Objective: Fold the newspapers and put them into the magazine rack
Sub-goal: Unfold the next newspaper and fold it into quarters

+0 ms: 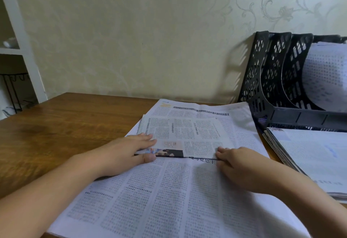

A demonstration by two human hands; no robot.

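Both hands pinch folded newspaper's near edge: left hand (124,151), right hand (242,164), folded newspaper (185,134), over open sheet (169,190)

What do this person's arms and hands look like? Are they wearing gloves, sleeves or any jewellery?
Both arms are bare up to the frame's edge, with no sleeves in view. The left hand and right hand wear no gloves, and no rings, watch or bracelet show on the fingers or wrists. The fingernails that show look short and unpainted. No markings or bandages can be seen.
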